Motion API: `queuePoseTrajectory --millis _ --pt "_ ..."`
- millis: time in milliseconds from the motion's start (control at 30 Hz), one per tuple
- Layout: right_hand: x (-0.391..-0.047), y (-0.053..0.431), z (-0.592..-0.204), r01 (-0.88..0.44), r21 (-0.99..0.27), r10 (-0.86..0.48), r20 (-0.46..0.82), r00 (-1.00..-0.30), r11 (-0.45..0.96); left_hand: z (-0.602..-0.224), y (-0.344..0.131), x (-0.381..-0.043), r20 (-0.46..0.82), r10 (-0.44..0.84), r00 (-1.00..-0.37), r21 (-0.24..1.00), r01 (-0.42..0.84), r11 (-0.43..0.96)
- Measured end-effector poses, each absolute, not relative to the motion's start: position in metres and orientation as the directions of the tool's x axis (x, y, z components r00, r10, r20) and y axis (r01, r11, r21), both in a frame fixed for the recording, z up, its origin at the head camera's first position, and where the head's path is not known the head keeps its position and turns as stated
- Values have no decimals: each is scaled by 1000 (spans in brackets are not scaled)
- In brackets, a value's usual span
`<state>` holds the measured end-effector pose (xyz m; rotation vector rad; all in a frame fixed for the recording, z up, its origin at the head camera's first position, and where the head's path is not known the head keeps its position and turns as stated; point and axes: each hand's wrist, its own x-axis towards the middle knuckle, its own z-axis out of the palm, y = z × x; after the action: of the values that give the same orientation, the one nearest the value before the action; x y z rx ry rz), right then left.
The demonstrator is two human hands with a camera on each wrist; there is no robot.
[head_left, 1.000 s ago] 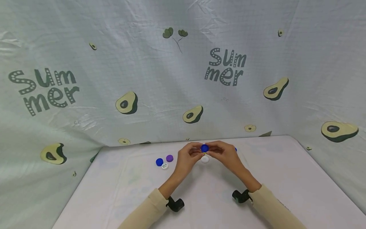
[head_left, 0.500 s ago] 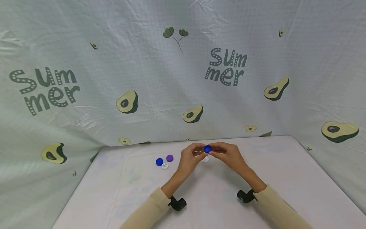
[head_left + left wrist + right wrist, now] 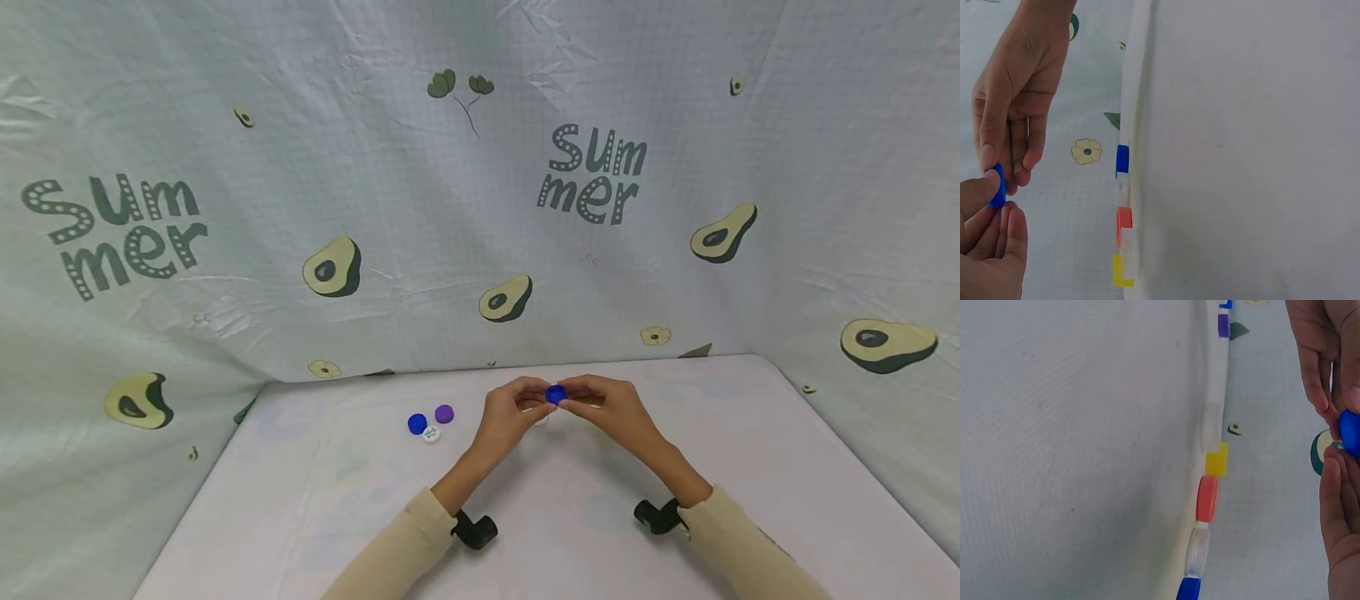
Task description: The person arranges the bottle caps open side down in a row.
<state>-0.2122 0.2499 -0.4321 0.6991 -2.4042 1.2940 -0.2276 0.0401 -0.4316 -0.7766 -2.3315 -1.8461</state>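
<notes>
A blue bottle cap (image 3: 556, 394) is held up between my two hands over the far part of the table. My left hand (image 3: 511, 423) pinches its left side with thumb and fingers. From the other side my right hand (image 3: 613, 410) pinches it too. In the left wrist view the blue cap stands on edge at the left fingertips, with the right hand coming from above. Part of a white cap (image 3: 542, 420) shows below the left fingers in the head view. Behind the hands, the wrist views show a red cap (image 3: 1207, 499) and a yellow angular piece (image 3: 1217, 460).
Left of the hands lie a blue cap (image 3: 417, 424), a purple cap (image 3: 444, 414) and a white cap with dark print (image 3: 431, 434). Another blue cap (image 3: 1122, 159) sits on the right side. A printed cloth (image 3: 420, 183) hangs behind the white-covered table (image 3: 300, 517).
Both hands have drifted a little to the right with the blue cap between them. The white cap below is now more covered by the left hand.
</notes>
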Motion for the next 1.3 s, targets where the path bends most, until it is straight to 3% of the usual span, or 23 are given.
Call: queuePoseTrajectory --millis 1300 --pt "-214 258 -445 -470 -704 -264 389 -883 532 -440 51 -235 290 359 -887 898 382 219"
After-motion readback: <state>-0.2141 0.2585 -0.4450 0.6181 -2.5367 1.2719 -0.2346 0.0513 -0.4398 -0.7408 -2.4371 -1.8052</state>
